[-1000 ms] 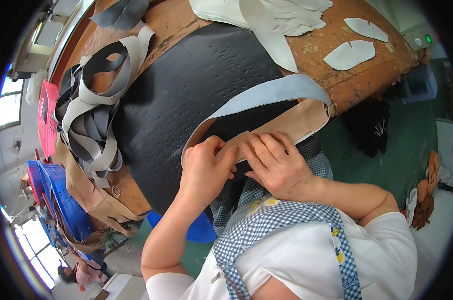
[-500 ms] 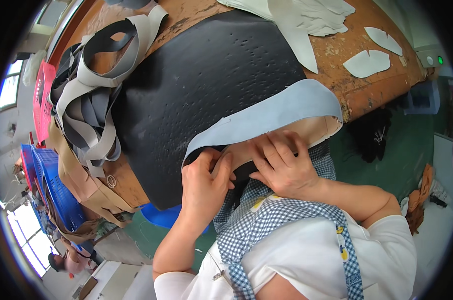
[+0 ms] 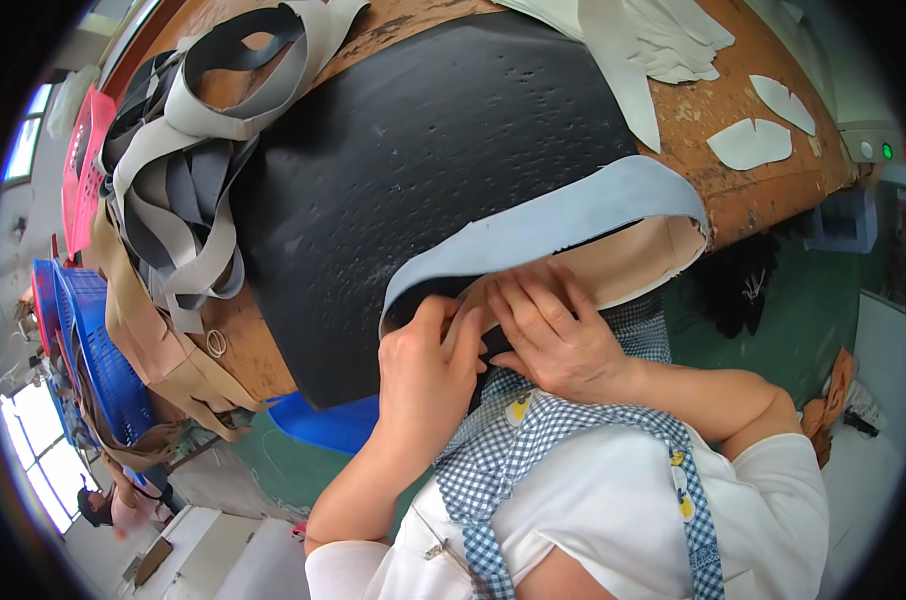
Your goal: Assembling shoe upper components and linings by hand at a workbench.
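A light blue band (image 3: 533, 225) with a beige inner side stands on edge as a long loop at the near edge of a black mat (image 3: 413, 150). It looks like leather or a similar sheet material. My left hand (image 3: 428, 365) pinches the loop's near side between thumb and fingers, close to its left end. Just to the right, my right hand (image 3: 558, 335) has its fingers curled over the same near side, thumb below. The two hands are almost touching. My fingertips are partly hidden behind the near side and each other.
Grey and white strips (image 3: 178, 180) lie tangled on the wooden table (image 3: 248, 345) at left, beside tan strips (image 3: 163, 345). White cut pieces (image 3: 748, 145) lie at the far right. Blue (image 3: 113, 370) and pink baskets (image 3: 86, 170) stand left. Another person (image 3: 123, 500) is at lower left.
The view has shifted slightly. The loop gapes a little wider, showing more of its beige inside. My left hand has come nearer to my right hand, and both keep to the near side.
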Action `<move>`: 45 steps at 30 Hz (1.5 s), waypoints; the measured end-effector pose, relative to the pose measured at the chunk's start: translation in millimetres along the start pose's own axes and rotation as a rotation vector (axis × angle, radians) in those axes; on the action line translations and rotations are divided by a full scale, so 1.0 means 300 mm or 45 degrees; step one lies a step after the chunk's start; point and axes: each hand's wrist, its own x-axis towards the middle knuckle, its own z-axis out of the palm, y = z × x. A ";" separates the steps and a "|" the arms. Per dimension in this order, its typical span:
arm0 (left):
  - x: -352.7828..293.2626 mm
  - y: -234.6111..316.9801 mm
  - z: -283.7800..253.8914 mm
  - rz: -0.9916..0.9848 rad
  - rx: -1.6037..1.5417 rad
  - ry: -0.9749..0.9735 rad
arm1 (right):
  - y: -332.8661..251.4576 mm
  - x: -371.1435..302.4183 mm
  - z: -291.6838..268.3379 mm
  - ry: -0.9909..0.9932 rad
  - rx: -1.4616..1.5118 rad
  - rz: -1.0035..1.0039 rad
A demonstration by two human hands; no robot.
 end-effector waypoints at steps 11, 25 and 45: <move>-0.053 -0.060 -0.047 -0.222 -0.231 0.135 | -0.014 -0.004 -0.001 -0.028 -0.065 0.019; -0.051 -0.068 -0.047 -0.222 -0.253 0.141 | -0.050 0.007 0.009 -0.014 -0.068 0.055; -0.105 -0.120 -0.057 -0.260 -0.318 0.238 | -0.076 0.016 0.052 -0.038 -0.047 -0.106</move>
